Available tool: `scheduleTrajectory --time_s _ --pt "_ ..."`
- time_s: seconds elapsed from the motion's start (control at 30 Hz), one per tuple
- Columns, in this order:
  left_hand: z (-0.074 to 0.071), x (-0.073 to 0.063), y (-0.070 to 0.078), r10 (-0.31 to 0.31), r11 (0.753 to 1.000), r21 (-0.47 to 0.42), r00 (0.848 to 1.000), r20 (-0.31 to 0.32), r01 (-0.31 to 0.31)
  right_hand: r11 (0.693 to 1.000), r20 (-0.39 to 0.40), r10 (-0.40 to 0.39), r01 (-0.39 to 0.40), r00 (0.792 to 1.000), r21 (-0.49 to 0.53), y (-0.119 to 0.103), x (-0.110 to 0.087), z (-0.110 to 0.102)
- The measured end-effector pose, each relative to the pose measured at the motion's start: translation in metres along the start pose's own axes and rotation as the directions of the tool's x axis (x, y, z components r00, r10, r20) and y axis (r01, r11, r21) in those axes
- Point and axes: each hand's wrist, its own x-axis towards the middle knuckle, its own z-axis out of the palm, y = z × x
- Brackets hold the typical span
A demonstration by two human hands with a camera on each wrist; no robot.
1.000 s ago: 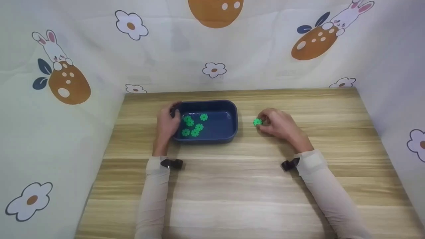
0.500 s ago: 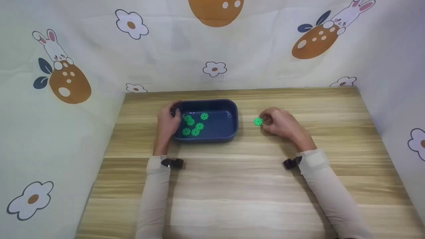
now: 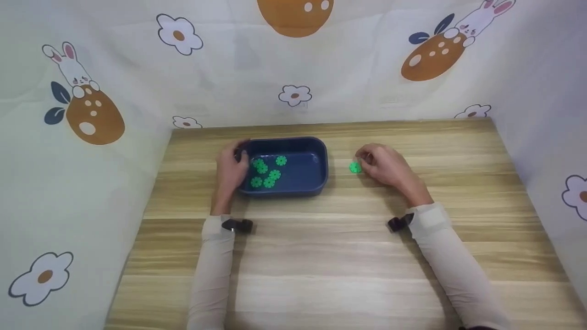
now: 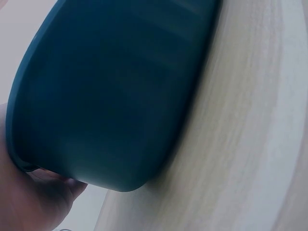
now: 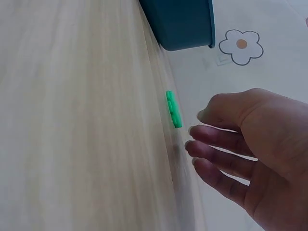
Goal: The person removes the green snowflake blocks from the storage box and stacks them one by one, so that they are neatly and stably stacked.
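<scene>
— "Pale cloth [image 3: 238, 68] printed with rabbits, rounded orange-brown shapes and outlined flowers rises behind and on both sides of a wood-grain table [image 3: 293, 261]. What stands on it?"

— "One dark blue bin [image 3: 300, 178], near the table's far edge. Let's place everything by that."

— "Fine. Where is the left hand [image 3: 231, 168]?"

— "At the bin's left end, gripping the wall there. Its thumb hooks over the rim and the fingers go round the outside, partly hidden in the head view."

— "And inside the bin?"

— "Green notched discs [image 3: 281, 161], all in its left half. I count six from above; some overlap."

— "Any outside it?"

— "A single green disc [image 3: 355, 167] lies on the table to the right of the bin, apart from it. The right wrist view shows it edge-on."

— "How is the right hand [image 3: 389, 168]?"

— "Just past that disc, on the side away from the bin. Its fingers are loosely bent and spaced, and the right wrist view shows a gap between the fingertips and the disc."

— "The arms?"

— "Both reach in from the bin's near side, in pale sleeves [image 3: 213, 270], each with a small black device [image 3: 245, 226] at the wrist."
</scene>
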Motion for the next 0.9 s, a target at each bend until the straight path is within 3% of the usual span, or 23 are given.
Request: scheduleTrajectory --time_s 0.2,0.47,0.9 --pt "0.000 0.000 0.001 0.011 1.000 0.009 1.000 -0.004 -0.011 0.998 -0.087 -0.063 0.064 0.994 0.006 -0.011 0.006 0.003" --pt "0.000 -0.001 0.001 0.001 1.000 0.004 1.000 0.008 -0.001 0.977 -0.167 -0.192 0.204 0.967 0.057 -0.044 0.016 0.013" --pt "0.000 -0.001 -0.001 -0.002 1.000 0.000 1.000 0.008 0.002 0.954 -0.099 -0.286 0.292 0.953 0.061 -0.093 0.036 0.039"
